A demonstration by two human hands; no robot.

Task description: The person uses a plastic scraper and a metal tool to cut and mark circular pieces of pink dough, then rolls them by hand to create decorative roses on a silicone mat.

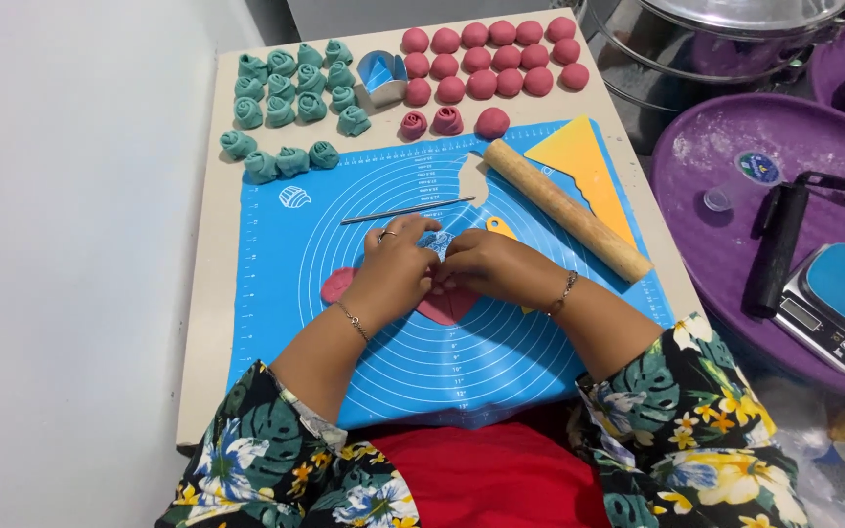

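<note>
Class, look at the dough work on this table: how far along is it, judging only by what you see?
Done: a cluster of green dough roses and two pink roses sit at the table's far edge. In hand: the left hand and right hand press together on flat pink dough on the blue mat. Left: many plain pink balls remain unshaped.

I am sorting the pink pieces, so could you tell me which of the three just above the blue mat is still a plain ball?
The rightmost pink dough piece: smooth and round, unlike the two rolled roses left of it.
</note>
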